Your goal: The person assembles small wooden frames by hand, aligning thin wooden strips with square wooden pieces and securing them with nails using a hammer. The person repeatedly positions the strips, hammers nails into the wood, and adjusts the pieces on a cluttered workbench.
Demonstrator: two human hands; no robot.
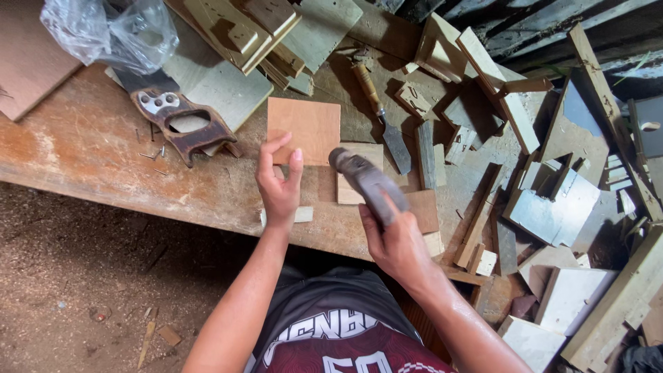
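Hammer and plywood square on the workbench

The grey hammer (362, 181) tilts head-up toward 11 o'clock; the flat reddish-brown plywood square (307, 128) lies just beyond, at its 11 o'clock.

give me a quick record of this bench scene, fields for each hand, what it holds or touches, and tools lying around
left hand: left hand open, fingertips on a square plywood piece
right hand: right hand gripping a hammer, head raised over the bench
surface: worn wooden workbench
tools nearby: handsaw to the left, chisel behind the plywood
clutter: wood offcuts piled on the right, plastic bag at top left
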